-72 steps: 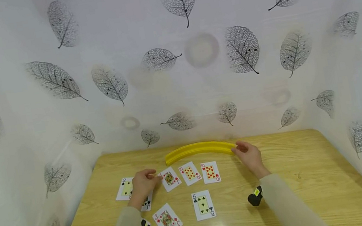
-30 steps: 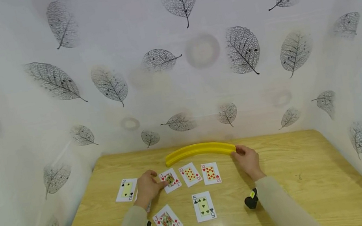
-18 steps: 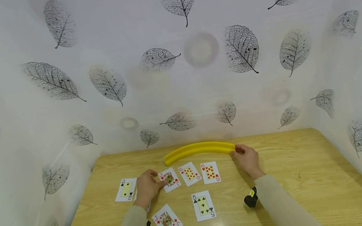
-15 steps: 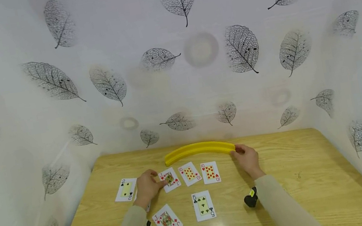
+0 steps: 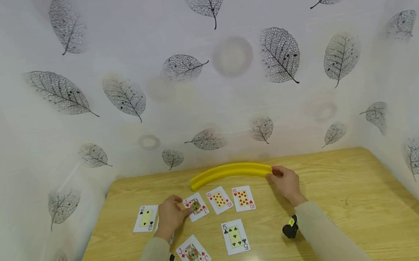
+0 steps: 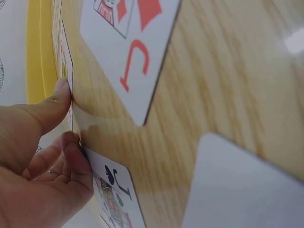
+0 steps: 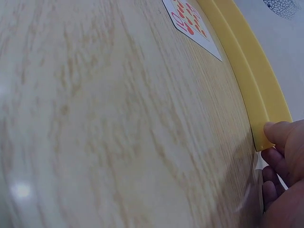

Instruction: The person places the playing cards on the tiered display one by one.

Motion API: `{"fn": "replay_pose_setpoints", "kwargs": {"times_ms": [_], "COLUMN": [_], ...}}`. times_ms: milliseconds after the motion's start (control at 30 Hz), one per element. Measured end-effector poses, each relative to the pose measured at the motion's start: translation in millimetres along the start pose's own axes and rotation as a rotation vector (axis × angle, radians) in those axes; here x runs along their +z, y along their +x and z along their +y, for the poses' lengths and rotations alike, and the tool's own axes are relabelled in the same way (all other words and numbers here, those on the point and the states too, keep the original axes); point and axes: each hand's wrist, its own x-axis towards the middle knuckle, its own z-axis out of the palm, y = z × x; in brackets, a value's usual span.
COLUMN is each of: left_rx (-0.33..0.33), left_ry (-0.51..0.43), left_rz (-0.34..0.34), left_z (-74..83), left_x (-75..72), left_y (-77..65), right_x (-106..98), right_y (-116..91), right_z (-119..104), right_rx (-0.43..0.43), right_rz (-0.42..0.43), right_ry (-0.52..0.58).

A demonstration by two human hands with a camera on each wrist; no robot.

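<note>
near me lies the five of clubs [image 5: 235, 237]. farther up the worktop [image 5: 357, 216], the left hand [image 5: 171, 216] has its thumb on the jack of hearts [image 5: 198, 205]; gripped or not, i cannot tell. beyond, the right hand [image 5: 287, 186] pinches the yellow curved strip [image 5: 229, 171] by its right end.

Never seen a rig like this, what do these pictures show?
No robot: a person's bare left hand and right hand. The wide pictures come from a camera on the head, the close-ups from one on each wrist. Playing cards lie on the table: two of spades, jack of hearts, ten of diamonds, ten of hearts, jack of diamonds, five of clubs, and, partly hidden by the left hand, a jack of spades. The left thumb touches the jack of hearts; the right hand pinches one end of a yellow curved strip.
</note>
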Motion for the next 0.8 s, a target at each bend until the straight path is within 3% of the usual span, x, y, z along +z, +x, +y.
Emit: {"fn": "replay_pose_setpoints", "kwargs": {"times_ms": [267, 800], "left_rx": [-0.014, 0.031], "left_ry": [0.009, 0.028], "left_rz": [-0.018, -0.010], "left_z": [0.6, 2.6], "left_x": [0.2, -1.5], "left_y": [1.4, 0.8], "right_x": [-1.1, 0.2], "right_y": [-0.1, 0.7], "right_z": [-1.2, -1.5], "right_rx": [-0.001, -0.002], "right_rz": [-0.004, 0.006], "right_ry": [-0.004, -0.003]}}
